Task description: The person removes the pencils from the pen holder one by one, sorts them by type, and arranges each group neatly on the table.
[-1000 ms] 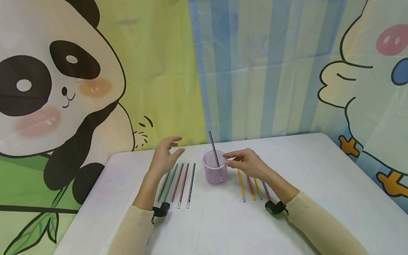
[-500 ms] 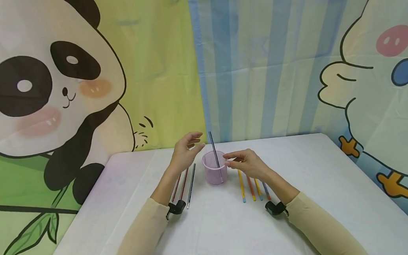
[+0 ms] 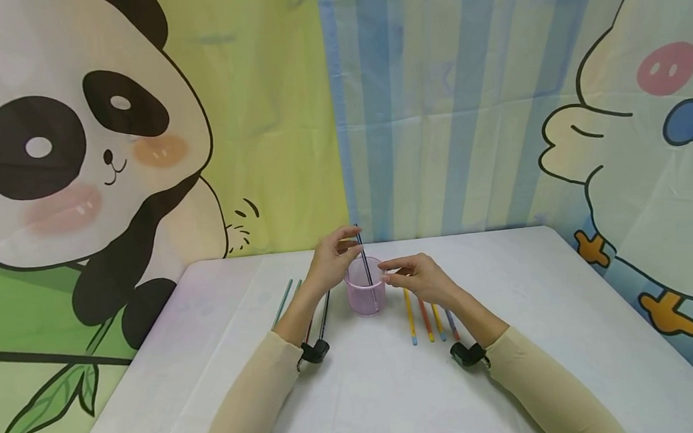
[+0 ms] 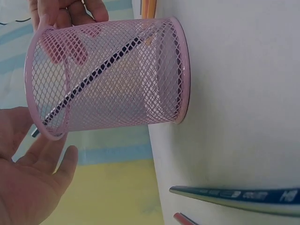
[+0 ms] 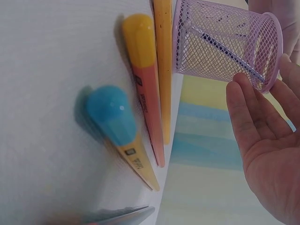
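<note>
A pink mesh cup (image 3: 365, 286) stands mid-table with a dark pen (image 3: 363, 254) leaned inside. The left hand (image 3: 333, 261), at 10 o'clock, appears pinched on the pen's top; contact is unclear. The right hand (image 3: 416, 275), at 3 o'clock, stays uncurled, steadying nothing visibly. Loose pens (image 3: 428, 317) are partly hidden.

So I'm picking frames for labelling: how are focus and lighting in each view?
Head view: even light, sharp, soft shadows on the table. Left wrist view: mesh cup crisp, left hand slightly soft. Right wrist view: pens close and blurry, strong shadows beside them.
</note>
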`<state>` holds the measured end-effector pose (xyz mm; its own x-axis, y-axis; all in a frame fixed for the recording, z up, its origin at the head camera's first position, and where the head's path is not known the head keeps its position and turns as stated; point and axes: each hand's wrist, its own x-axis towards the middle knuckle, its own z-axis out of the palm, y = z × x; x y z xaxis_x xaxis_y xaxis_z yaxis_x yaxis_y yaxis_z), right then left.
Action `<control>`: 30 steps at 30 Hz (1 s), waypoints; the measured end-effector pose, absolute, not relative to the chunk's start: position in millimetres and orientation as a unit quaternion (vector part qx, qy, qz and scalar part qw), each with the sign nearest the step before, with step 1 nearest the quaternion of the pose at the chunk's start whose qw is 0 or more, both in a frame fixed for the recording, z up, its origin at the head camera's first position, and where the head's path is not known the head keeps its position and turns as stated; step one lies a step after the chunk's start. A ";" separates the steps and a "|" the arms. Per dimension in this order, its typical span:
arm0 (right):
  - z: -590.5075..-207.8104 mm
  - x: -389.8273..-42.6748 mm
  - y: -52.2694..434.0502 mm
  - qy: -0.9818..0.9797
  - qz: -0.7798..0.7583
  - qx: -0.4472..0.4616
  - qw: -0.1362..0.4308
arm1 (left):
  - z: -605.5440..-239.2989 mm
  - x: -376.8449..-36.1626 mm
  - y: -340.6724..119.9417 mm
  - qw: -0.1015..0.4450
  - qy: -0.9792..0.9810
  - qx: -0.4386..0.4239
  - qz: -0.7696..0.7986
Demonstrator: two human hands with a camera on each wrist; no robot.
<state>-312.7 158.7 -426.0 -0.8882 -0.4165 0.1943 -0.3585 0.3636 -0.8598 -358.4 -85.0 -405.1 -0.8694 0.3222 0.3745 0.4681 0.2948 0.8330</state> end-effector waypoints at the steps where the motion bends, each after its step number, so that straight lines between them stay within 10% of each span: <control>1: -425.8 -312.5 158.6 0.826 -0.511 -0.235 0.029 | -406.0 -358.7 -84.3 0.066 -0.802 -0.247 -0.540; 30: -425.2 -312.8 158.4 0.828 -0.507 -0.236 0.023 | -405.3 -356.5 -74.9 0.133 -0.813 -0.236 -0.516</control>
<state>-312.8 158.4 -425.2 -0.8879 -0.4138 0.2011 -0.3672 0.3738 -0.8517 -356.5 -74.9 -405.3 -0.8532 0.2457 0.4601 0.5209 0.3561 0.7758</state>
